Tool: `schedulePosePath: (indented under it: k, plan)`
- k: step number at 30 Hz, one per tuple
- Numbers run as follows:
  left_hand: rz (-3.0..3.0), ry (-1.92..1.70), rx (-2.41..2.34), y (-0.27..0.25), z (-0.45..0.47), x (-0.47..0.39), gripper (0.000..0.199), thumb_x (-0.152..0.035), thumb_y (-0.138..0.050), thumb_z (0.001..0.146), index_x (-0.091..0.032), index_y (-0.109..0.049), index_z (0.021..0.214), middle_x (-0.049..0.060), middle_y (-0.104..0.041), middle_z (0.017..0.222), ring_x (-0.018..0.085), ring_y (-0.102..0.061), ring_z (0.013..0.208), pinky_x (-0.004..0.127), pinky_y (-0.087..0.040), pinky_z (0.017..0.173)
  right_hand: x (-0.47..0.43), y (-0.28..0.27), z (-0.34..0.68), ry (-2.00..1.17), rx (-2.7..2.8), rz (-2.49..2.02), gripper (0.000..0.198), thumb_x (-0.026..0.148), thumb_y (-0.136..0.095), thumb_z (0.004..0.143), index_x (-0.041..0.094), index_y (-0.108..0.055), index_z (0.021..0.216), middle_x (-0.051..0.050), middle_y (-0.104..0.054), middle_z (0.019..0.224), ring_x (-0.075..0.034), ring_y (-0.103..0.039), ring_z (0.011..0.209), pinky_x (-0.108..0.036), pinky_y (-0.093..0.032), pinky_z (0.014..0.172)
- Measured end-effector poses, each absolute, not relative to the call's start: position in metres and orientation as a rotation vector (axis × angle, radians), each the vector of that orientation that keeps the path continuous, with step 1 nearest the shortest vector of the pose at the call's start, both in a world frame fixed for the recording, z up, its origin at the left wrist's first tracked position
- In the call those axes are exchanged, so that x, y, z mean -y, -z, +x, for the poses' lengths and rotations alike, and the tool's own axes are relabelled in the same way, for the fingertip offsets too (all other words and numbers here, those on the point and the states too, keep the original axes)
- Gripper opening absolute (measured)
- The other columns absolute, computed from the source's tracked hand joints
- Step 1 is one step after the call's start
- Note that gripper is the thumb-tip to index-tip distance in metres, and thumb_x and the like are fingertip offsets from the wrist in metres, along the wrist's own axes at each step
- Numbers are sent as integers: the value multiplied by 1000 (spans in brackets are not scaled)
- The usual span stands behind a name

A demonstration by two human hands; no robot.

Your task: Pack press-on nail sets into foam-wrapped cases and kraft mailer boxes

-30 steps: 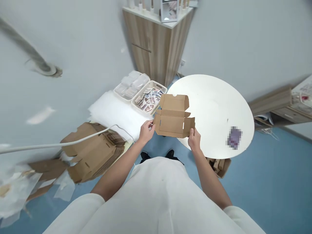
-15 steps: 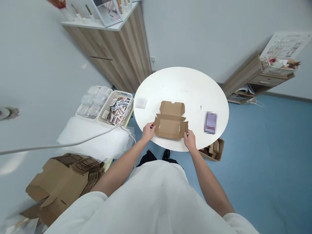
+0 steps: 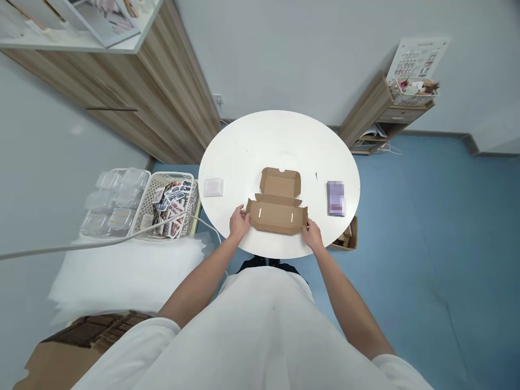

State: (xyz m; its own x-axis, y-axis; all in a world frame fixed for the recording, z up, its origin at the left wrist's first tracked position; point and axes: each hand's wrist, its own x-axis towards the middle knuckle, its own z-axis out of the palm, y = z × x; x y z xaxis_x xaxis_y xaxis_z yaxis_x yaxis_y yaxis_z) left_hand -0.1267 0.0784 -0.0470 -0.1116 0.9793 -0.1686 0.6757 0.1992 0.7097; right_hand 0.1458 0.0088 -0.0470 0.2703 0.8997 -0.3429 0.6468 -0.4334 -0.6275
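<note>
A brown cardboard box (image 3: 276,216), partly unfolded, lies on the white round table (image 3: 280,141) with its lid panel stretching away from me. My left hand (image 3: 239,222) pinches the side flap at its left end. At the opposite end, my right hand (image 3: 312,234) grips the right side flap between thumb and fingers. Two pale slots show in the box's base panel. Left of the box lies a small clear packet (image 3: 213,187), apart from my hand. A purple pack (image 3: 336,198), blurred out, rests toward the table's right edge.
White baskets hold clear plastic cases (image 3: 109,200) and printed sticker sheets (image 3: 173,206) at the left. White sheets (image 3: 130,276) and stacked cardboard (image 3: 60,357) are nearer me. A cable (image 3: 134,236) crosses there. An open carton (image 3: 352,235) stands beneath the table's right side.
The view has swung, so the surroundings sit further left. The box's side flaps have been moved, and both slots in the base now show. Both hands stay on its ends.
</note>
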Motion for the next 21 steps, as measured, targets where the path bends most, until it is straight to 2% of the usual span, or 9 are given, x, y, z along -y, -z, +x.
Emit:
schedulePosePath:
  k: [2, 4, 7, 10, 14, 18, 21]
  plan:
    - [1673, -603, -1912, 44, -126, -75, 51, -24, -52, 75, -16, -42, 124, 14, -57, 108, 25, -54, 102, 43, -43, 85, -5, 48, 146, -918, 1404, -2251, 47, 28, -36, 79, 14, -45, 122, -10, -56, 99, -22, -53, 88, -35, -42, 79]
    - [1874, -584, -1900, 39, -123, -67, 54, -27, -54, 74, -17, -40, 126, 17, -49, 122, 31, -42, 118, 50, -32, 94, -1, 48, 146, -824, 1377, -2314, 52, 33, -38, 80, 12, -40, 128, -13, -53, 106, -24, -50, 98, -38, -40, 85]
    - [2172, -501, -1623, 30, -113, -55, 49, -33, -56, 74, -22, -46, 121, 15, -44, 130, 32, -33, 126, 54, -18, 101, 2, 44, 145, -685, 1315, -2395, 57, 38, -38, 81, 12, -37, 131, -18, -45, 120, -29, -40, 113, -44, -34, 92]
    - [2357, -342, -1306, 26, -102, -48, 45, -38, -61, 71, -23, -51, 113, 13, -47, 128, 33, -33, 125, 57, -12, 102, -3, 33, 144, -603, 1297, -2420, 57, 42, -38, 81, 15, -36, 132, -17, -41, 127, -32, -33, 119, -49, -30, 94]
    - [2460, -111, -1174, 30, -93, -48, 37, -28, -61, 72, -23, -53, 108, 10, -54, 118, 30, -41, 119, 58, -10, 102, -31, 17, 141, -584, 1380, -2401, 60, 46, -40, 81, 18, -35, 133, -15, -40, 130, -30, -32, 122, -48, -28, 96]
    - [2493, 34, -1184, 40, -89, -50, 28, -17, -53, 77, -23, -55, 104, 7, -58, 109, 25, -51, 107, 56, -11, 102, -73, 10, 143, -730, 1438, -2400, 63, 50, -42, 80, 18, -33, 134, -13, -44, 130, -29, -35, 121, -48, -26, 98]
    - [2494, 80, -1215, 44, -87, -51, 29, -9, -44, 79, -24, -57, 100, 6, -60, 104, 22, -54, 101, 54, -12, 102, -103, 15, 149, -932, 1385, -2394, 61, 52, -40, 80, 20, -35, 132, -11, -53, 123, -27, -45, 113, -48, -25, 98]
